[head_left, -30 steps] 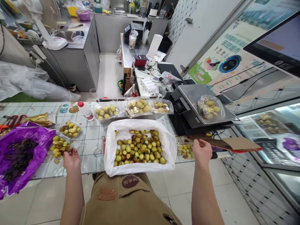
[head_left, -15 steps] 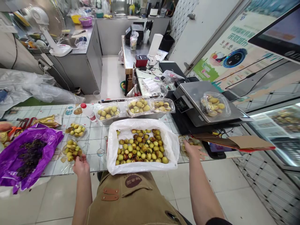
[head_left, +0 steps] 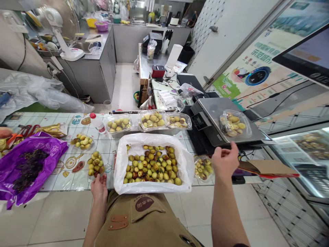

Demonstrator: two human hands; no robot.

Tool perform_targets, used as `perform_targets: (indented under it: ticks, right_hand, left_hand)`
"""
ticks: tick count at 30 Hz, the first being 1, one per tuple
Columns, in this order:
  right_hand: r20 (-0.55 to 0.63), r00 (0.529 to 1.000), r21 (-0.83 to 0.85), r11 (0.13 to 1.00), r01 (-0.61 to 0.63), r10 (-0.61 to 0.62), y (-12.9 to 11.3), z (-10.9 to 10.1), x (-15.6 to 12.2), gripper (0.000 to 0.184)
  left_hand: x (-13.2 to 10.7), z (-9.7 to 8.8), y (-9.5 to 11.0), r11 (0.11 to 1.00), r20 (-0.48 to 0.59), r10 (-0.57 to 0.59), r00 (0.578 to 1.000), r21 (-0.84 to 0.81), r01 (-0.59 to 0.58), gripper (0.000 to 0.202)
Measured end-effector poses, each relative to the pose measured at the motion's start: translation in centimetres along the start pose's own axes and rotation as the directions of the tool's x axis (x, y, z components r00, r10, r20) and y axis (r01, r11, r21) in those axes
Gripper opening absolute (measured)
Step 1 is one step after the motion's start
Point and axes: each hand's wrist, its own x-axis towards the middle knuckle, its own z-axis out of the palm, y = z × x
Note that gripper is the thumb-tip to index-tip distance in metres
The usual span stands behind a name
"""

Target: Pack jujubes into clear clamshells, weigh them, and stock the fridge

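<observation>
My left hand (head_left: 99, 187) has its fingers at the near edge of a clear plastic box of green-brown jujubes (head_left: 95, 164), gripping it on the table. My right hand (head_left: 225, 160) is raised just in front of the scale (head_left: 213, 118); its fingers are loosely bent and apart, with nothing visible in them. Between the hands stands a large tray lined with white plastic (head_left: 154, 138), full of loose jujubes (head_left: 151, 164). Another clear box of jujubes (head_left: 203, 168) lies between this tray and my right hand. On the scale sits a clear box of yellowish fruit (head_left: 235, 124).
Behind the lined tray, several filled clear boxes (head_left: 151, 120) stand in a row. A red-capped bottle (head_left: 97, 123), another small box (head_left: 81, 141) and a purple bag with dark grapes (head_left: 55, 147) are to the left. A cardboard piece (head_left: 272, 167) juts out at right.
My left hand has slid its box of jujubes rightward, closer to the lined tray. My right hand has left the box beside the tray and moved right and up, towards the scale.
</observation>
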Motion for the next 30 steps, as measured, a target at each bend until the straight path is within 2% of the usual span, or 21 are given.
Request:
perform_targets:
  ticks: [2,3,4,6,7,8,9,10,11,12,15,16,17,20,22,23,24,25,28,29,30]
  right_hand:
    - [0.065,0.998,-0.029,0.999,-0.022,0.024,-2.2,-2.3,0.1,0.069]
    - [0.119,0.993,-0.001,1.0,-0.002,0.002,-3.3,-3.4,-0.4,0.064]
    - [0.113,0.992,0.072,0.996,0.048,-0.056,-4.4,-4.2,-1.1,0.062]
    - [-0.045,0.984,0.292,0.939,0.18,-0.174,-6.6,-4.9,-3.0,0.068]
    - [-0.086,0.977,0.389,0.896,0.213,-0.195,-7.7,-4.8,-4.1,0.072]
    - [-0.029,0.976,0.46,0.864,0.204,-0.215,-8.8,-4.4,-5.1,0.075]
    - [0.102,0.964,0.502,0.849,0.165,-0.248,-9.9,-3.9,-6.2,0.076]
    - [0.266,0.919,0.517,0.848,0.117,-0.289,-10.9,-3.2,-7.3,0.077]
    - [0.406,0.852,0.522,0.849,0.08,-0.33,-11.8,-2.6,-8.4,0.077]
    - [0.479,0.797,0.54,0.839,0.064,-0.369,-12.7,-2.0,-9.7,0.077]
    - [0.447,0.732,0.697,0.713,0.076,-0.514,-15.0,-1.1,-14.0,0.076]
    - [0.456,0.676,0.742,0.667,0.07,-0.579,-15.7,-1.1,-15.5,0.075]
    - [0.487,0.586,0.772,0.634,0.058,-0.647,-16.3,-1.3,-16.9,0.074]
    - [0.552,0.275,0.808,0.587,0.056,-0.787,-17.4,-1.7,-20.0,0.071]
    - [0.542,0.133,0.825,0.556,0.104,-0.83,-17.5,-1.5,-21.2,0.069]
    - [0.544,0.083,0.826,0.55,0.121,-0.835,-17.3,-1.2,-21.7,0.068]
    - [0.555,0.055,0.82,0.557,0.13,-0.83,-17.1,-0.9,-21.9,0.069]
    - [0.575,0.057,0.806,0.577,0.131,-0.816,-16.7,-0.5,-22.1,0.069]
    - [0.644,0.129,0.742,0.657,0.137,-0.754,-15.7,0.3,-22.2,0.059]
    - [0.664,0.12,0.721,0.674,0.161,-0.738,-15.4,0.5,-22.0,0.052]
    - [0.681,0.093,0.703,0.684,0.195,-0.726,-15.1,0.5,-21.9,0.046]
  left_hand:
    - [-0.2,0.1,0.0,1.0,0.019,-0.002,1.0,0.022,0.002,0.028]
    - [-0.3,0.1,0.0,0.999,0.026,-0.002,1.0,0.033,0.001,0.026]
    - [-0.4,0.2,0.0,0.999,0.032,-0.002,0.999,0.045,0.0,0.025]
    - [-0.4,0.3,0.0,0.998,0.039,0.001,0.999,0.068,-0.004,0.022]
    - [-0.4,0.4,0.1,0.997,0.042,0.004,0.999,0.08,-0.007,0.021]
    - [-0.4,0.5,0.1,0.995,0.046,0.007,0.999,0.095,-0.011,0.02]
    - [-0.4,0.6,0.1,0.994,0.05,0.009,0.999,0.109,-0.014,0.019]
    - [-0.3,0.7,0.2,0.992,0.054,0.01,0.998,0.122,-0.017,0.018]
    - [-0.3,0.8,0.2,0.991,0.058,0.01,0.998,0.132,-0.017,0.018]
    - [-0.2,0.8,0.2,0.99,0.062,0.008,0.998,0.137,-0.016,0.018]
    - [-0.1,0.9,0.4,0.991,0.066,-0.001,0.998,0.131,-0.007,0.019]
    - [-0.1,0.8,0.4,0.992,0.064,-0.004,0.998,0.123,-0.004,0.02]
    - [0.0,0.8,0.4,0.994,0.063,-0.008,0.998,0.113,0.0,0.02]
    - [0.3,0.7,0.4,0.997,0.063,-0.018,0.998,0.082,0.013,0.022]
    - [0.6,0.5,0.4,0.998,0.067,-0.024,0.997,0.066,0.019,0.023]
    - [0.7,0.4,0.3,0.998,0.068,-0.024,0.997,0.058,0.02,0.023]
    - [0.8,0.3,0.3,0.999,0.069,-0.022,0.997,0.051,0.019,0.023]
    - [1.0,0.2,0.2,0.999,0.069,-0.019,0.997,0.044,0.016,0.022]
    - [1.4,-0.2,-0.2,1.0,0.066,-0.01,0.998,0.025,0.008,0.023]
    - [1.7,-0.4,-0.4,1.0,0.062,-0.008,0.998,0.018,0.007,0.024]
    - [1.9,-0.5,-0.6,1.0,0.056,-0.007,0.998,0.01,0.006,0.025]
